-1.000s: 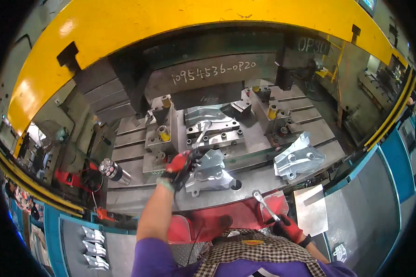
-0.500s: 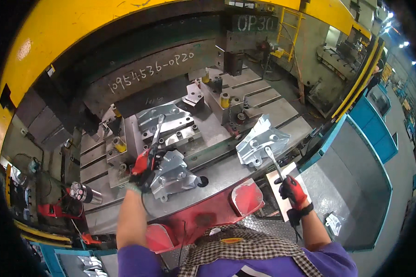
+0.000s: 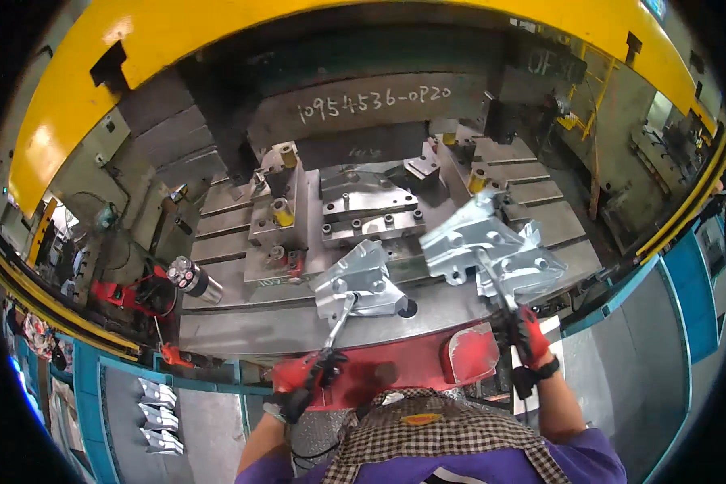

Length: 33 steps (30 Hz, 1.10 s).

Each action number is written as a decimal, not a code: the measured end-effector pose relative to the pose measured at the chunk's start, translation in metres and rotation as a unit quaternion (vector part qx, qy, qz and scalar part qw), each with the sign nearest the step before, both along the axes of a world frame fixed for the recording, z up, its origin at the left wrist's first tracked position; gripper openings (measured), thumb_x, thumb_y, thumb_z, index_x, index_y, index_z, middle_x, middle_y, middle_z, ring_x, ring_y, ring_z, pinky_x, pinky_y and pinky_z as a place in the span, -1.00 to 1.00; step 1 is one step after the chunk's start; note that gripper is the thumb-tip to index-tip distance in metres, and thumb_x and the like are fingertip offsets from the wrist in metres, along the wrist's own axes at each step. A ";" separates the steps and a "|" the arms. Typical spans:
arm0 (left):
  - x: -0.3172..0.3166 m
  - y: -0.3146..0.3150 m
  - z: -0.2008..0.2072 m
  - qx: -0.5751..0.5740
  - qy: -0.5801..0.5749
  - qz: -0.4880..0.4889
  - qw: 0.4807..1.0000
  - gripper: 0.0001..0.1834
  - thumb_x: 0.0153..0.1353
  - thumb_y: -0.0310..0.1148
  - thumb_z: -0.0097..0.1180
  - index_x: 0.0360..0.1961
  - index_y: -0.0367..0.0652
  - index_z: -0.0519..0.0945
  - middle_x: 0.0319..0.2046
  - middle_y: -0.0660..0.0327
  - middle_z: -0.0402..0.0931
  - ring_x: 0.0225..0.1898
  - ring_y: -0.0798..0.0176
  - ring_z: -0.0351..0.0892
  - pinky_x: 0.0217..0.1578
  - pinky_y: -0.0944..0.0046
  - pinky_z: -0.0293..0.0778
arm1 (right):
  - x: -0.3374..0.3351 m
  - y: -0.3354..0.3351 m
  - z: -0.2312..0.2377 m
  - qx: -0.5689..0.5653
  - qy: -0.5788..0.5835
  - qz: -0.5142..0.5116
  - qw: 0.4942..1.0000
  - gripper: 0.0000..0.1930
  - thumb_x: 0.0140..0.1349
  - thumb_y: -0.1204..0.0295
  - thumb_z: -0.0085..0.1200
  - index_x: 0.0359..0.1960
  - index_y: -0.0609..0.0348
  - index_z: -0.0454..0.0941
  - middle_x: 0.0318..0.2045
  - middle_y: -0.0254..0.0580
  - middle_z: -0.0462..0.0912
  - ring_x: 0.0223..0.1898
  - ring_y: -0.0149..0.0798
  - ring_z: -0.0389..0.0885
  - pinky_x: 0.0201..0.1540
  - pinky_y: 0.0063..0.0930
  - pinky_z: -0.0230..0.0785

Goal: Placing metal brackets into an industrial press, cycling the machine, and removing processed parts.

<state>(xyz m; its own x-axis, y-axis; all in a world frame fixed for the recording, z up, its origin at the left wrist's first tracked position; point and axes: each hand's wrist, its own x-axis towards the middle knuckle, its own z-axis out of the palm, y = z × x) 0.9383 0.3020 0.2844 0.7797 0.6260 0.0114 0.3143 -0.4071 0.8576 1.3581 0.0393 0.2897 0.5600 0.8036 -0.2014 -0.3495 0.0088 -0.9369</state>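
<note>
Closed around its handle, my left hand (image 3: 308, 373) holds a metal rod tool (image 3: 338, 327) with a round tip. That tip touches a silver stamped sheet-metal part (image 3: 365, 278) at the front of the press bed. My right hand (image 3: 529, 339) grips a similar rod tool (image 3: 497, 282), its round end against another stamped part (image 3: 462, 234). This part overlaps a further stamped part (image 3: 532, 264) to its right; whether they touch, I cannot tell. Behind them, the lower die (image 3: 371, 227) has a shiny shaped surface; whether a part lies on it is unclear.
The slotted press bed (image 3: 242, 327) spans the middle, under a dark upper die (image 3: 363, 109). A metal cylinder (image 3: 195, 279) stands at the bed's left. Blue-edged bins flank me; several parts (image 3: 161, 418) lie in the left one. A red padded bar (image 3: 469, 355) runs before me.
My left hand has drawn its tool back from the lower die to the front part. My view has turned left. On the right, two overlapping parts now show where one showed before.
</note>
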 end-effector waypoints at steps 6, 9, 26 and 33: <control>0.024 -0.008 0.010 -0.230 -0.139 0.037 0.962 -0.63 0.36 -0.16 -0.07 -0.10 -0.27 0.56 -0.36 0.25 0.58 -0.38 0.43 0.52 -0.37 0.43 0.44 | 0.003 0.160 -0.043 0.075 0.060 0.060 0.994 -0.64 0.35 0.03 -0.16 -0.09 0.02 0.43 -0.49 -0.44 0.50 -0.49 -0.41 0.49 -0.38 -0.50 0.35; 0.008 -0.016 0.023 -0.286 -0.122 0.049 0.949 -0.59 0.38 -0.16 -0.12 0.01 -0.28 0.51 -0.29 0.28 0.52 -0.34 0.46 0.43 -0.30 0.44 0.41 | -0.030 0.243 -0.005 -0.018 0.123 0.024 0.992 -0.46 0.31 -0.09 -0.16 0.08 0.09 0.39 -0.28 -0.29 0.57 -0.27 -0.32 0.51 -0.21 -0.39 0.36; -0.064 -0.037 -0.054 -0.329 0.066 -0.125 0.934 -0.54 0.19 -0.30 0.20 0.11 -0.18 0.46 -0.09 0.25 0.53 -0.09 0.32 0.49 -0.06 0.30 0.40 | -0.002 0.187 -0.008 -0.031 -0.066 0.178 0.981 -0.57 0.31 0.26 0.00 0.14 0.20 0.35 -0.22 -0.26 0.59 -0.24 -0.42 0.51 -0.15 -0.50 0.38; -0.086 -0.056 -0.018 0.168 0.228 -0.122 0.951 -0.36 -0.06 0.01 0.24 0.09 0.06 0.49 0.12 0.00 0.37 0.12 -0.14 0.33 0.15 -0.06 0.21 | -0.046 -0.055 -0.037 -0.201 -0.260 0.420 0.846 -0.47 0.18 0.31 0.15 0.18 0.16 0.35 0.06 -0.16 0.52 0.05 -0.28 0.47 0.13 -0.39 0.29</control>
